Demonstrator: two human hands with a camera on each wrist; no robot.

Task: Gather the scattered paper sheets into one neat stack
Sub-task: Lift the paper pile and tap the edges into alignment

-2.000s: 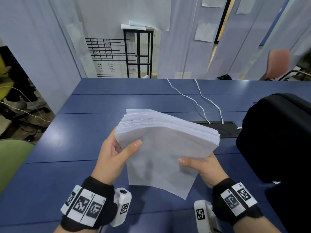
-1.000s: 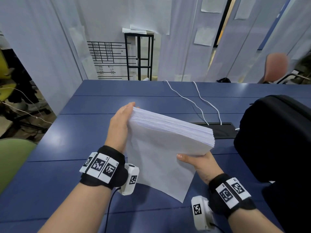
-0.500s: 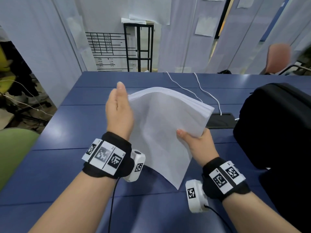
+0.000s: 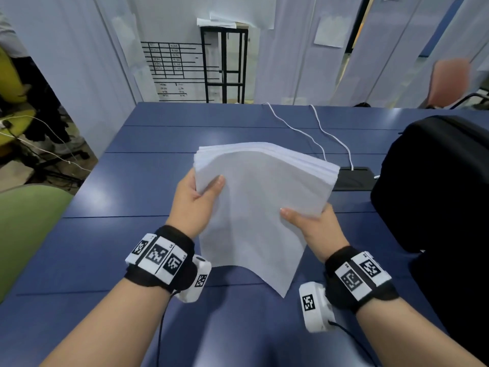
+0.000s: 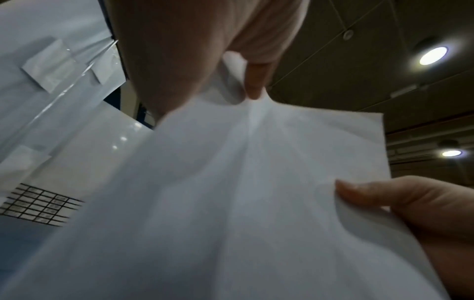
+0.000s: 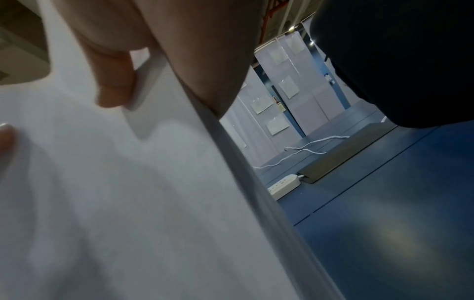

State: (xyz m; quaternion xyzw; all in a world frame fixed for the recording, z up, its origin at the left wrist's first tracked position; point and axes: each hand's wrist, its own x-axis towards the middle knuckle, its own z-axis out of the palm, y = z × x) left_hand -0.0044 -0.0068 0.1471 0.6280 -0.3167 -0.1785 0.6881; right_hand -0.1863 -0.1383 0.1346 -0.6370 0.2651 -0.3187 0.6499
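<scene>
Hands (image 4: pixel 194 201) (image 4: pixel 315 229) grip the paper stack (image 4: pixel 259 197); only the right wrist view shows the power strip (image 6: pixel 283 185).

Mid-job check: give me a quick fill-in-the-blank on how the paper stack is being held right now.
1. The paper stack is held above the ____ table.
2. The left hand grips the stack's ____ edge.
3. The right hand pinches it with the ____ on top.
4. Two ____ cables lie behind it.

Missing words: blue; left; thumb; white
</scene>
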